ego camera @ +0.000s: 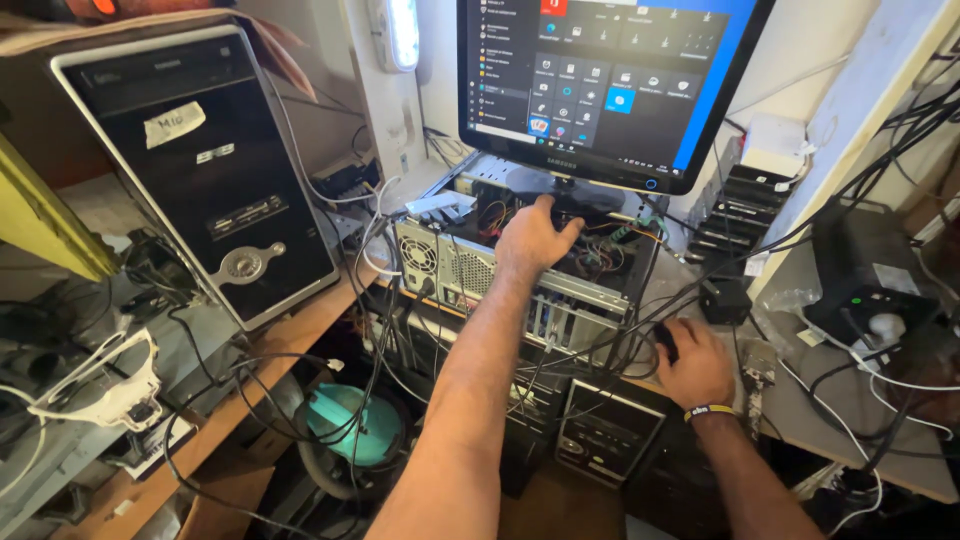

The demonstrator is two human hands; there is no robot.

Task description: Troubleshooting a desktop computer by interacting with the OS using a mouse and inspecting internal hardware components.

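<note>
My left hand (535, 240) reaches forward into an open computer case (470, 265) lying on its side, fingers curled over its inner edge among coloured wires, just under the monitor's stand. My right hand (695, 365), with a yellow wristband, rests closed over a black computer mouse (665, 342) on the desk edge. A monitor (605, 80) stands on top of the open case and shows a menu with tiles on a blue background.
A black tower case (200, 170) leans at the left on a wooden shelf. Tangled cables hang across the middle. A stack of black drives (735, 215) stands at the right, with a power adapter (870, 290) beyond. More cases sit below the desk.
</note>
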